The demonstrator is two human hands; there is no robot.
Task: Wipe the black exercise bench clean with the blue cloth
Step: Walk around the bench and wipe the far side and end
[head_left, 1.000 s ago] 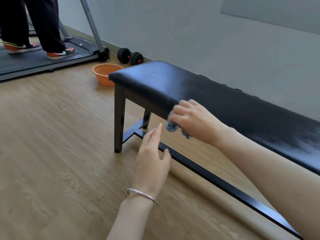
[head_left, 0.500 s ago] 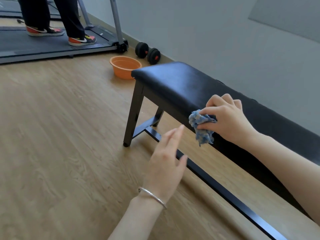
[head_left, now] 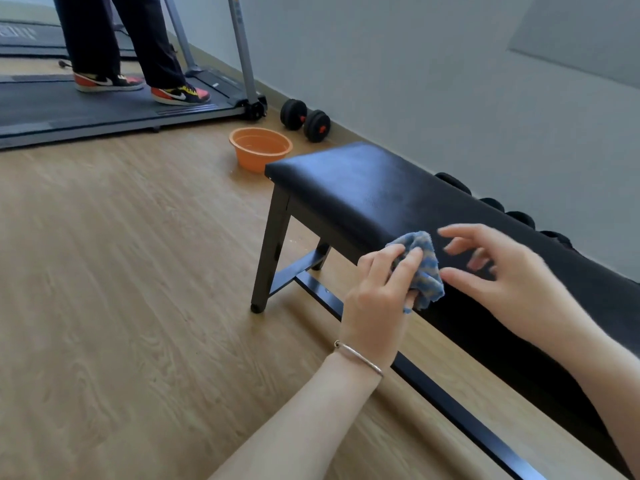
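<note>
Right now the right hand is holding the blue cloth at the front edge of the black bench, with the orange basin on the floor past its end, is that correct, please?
Not quite: the left hand holds the cloth, while the right hand is open beside it, as the head view shows. The rest stands: the cloth is at the front edge of the bench, and the basin sits on the floor past its end.

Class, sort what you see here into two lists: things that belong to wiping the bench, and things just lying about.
Belongs to the job:
blue cloth, bunched in the left hand
right hand, fingers spread beside it
black bench

Just lying about:
orange basin
dumbbell
treadmill, a person walking on it
</note>
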